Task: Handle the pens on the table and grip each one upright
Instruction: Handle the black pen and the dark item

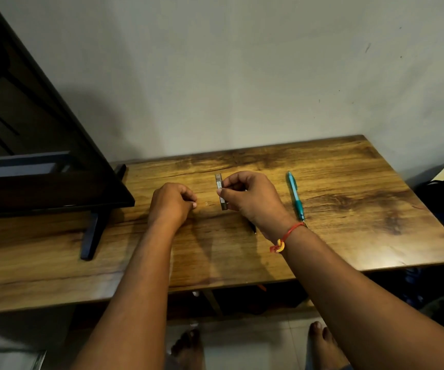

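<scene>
Head camera looks down on a wooden table (354, 222) set against a pale wall (242, 76). Near the table's middle, the right hand (252, 198) pinches a grey pen (218, 180) between thumb and curled fingers, holding it close to upright above the tabletop, with its upper end toward twelve o'clock and its lower end showing just under the thumb. At nine o'clock from that hand, a short way apart, the left hand (172, 204) rests on the wood as a clenched fist, with nothing visible inside it. A teal pen (295, 196) lies flat on the table at three o'clock from the right hand, running from twelve to six o'clock, near the hand but not touching it. The dark tip of another pen (253, 227) peeks out from beneath the right wrist, which wears a red thread bracelet (287, 235). A dark screen (41, 156) stands at the table's nine o'clock side on a black foot (92, 236).
</scene>
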